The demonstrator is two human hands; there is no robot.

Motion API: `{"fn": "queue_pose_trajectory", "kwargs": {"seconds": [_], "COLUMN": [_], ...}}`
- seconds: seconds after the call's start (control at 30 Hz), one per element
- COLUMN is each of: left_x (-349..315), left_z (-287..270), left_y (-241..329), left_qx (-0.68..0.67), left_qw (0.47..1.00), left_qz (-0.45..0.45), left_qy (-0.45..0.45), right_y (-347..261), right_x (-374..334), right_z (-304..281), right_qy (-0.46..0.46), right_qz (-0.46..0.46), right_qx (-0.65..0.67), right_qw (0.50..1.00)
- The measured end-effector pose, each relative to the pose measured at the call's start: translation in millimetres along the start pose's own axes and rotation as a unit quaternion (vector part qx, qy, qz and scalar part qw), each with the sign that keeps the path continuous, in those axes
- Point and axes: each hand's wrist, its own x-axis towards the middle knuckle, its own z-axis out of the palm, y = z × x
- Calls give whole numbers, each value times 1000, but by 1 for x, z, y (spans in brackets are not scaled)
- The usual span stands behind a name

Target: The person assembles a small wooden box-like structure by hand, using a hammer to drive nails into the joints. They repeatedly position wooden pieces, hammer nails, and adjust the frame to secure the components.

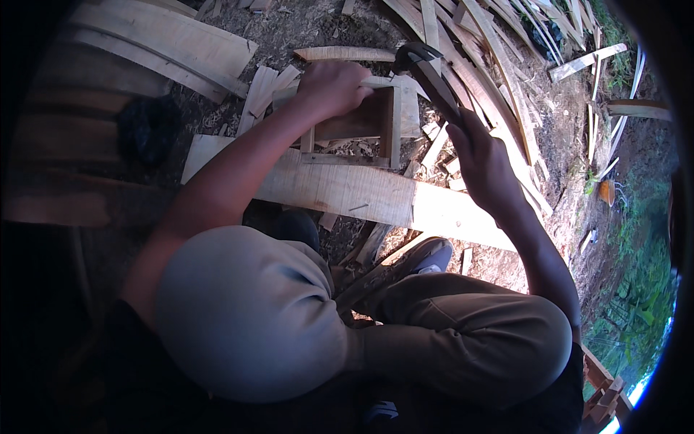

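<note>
A small rectangular wooden box frame stands on a long pale plank in front of me. My left hand is closed on the frame's far edge, with the fingers curled over the wood; whether a nail is pinched there as well I cannot make out. To the right, my right hand is wrapped around the handle of a hammer. The hammer's dark head is raised, pointing up and left, just right of the frame and apart from it. A thin nail lies on the plank.
Long wood strips are heaped at the far right, and wide boards are stacked at the far left. Offcuts and shavings litter the ground. My shoe is close to the plank's near edge. Green plants grow at the right.
</note>
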Motion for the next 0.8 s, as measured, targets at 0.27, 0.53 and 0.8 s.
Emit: {"fn": "queue_pose_trajectory", "kwargs": {"seconds": [0.27, 0.53, 0.8], "left_x": [0, 2, 5], "left_z": [-7, -4, -1], "left_y": [-2, -2, 0], "left_qx": [22, 18, 14], "left_qw": [998, 998, 999], "left_qz": [-1, 3, 12], "left_qy": [-59, -57, -33], "right_y": [-7, 0, 13], "right_x": [-4, -7, -2], "right_z": [9, 13, 16], "right_qy": [162, 21, 45], "right_qz": [-100, -33, -42], "right_qx": [63, 49, -1], "right_qw": [980, 998, 998]}}
